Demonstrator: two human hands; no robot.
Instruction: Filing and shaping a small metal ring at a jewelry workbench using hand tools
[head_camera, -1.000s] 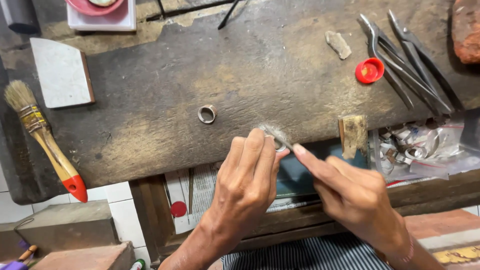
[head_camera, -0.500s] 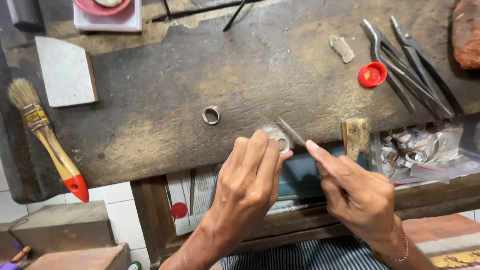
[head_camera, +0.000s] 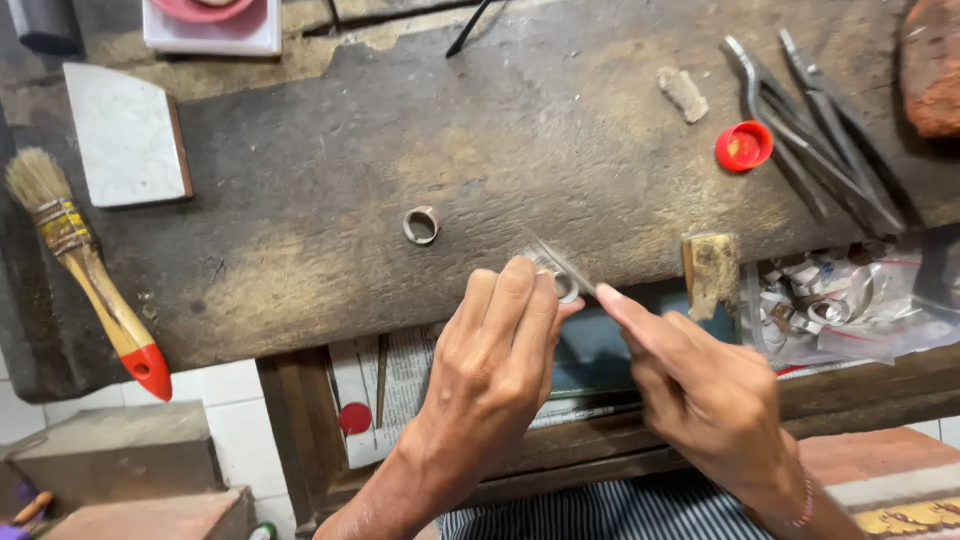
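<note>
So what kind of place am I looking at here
Most likely a jeweller's or metalsmith's workbench. The left hand holds a small metal ring while the right hand files it; another ring and pliers lie on the worn bench.

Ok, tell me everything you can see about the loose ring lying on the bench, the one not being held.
The loose ring is a small band of dull grey metal, wide-walled and open through the middle, with a rough, unpolished look. It rests tilted, its opening turned partly upward, near the middle of the dark, worn wooden bench top. Only the bench touches it. It sits apart from the left hand, up and to the left of its fingertips.
</note>
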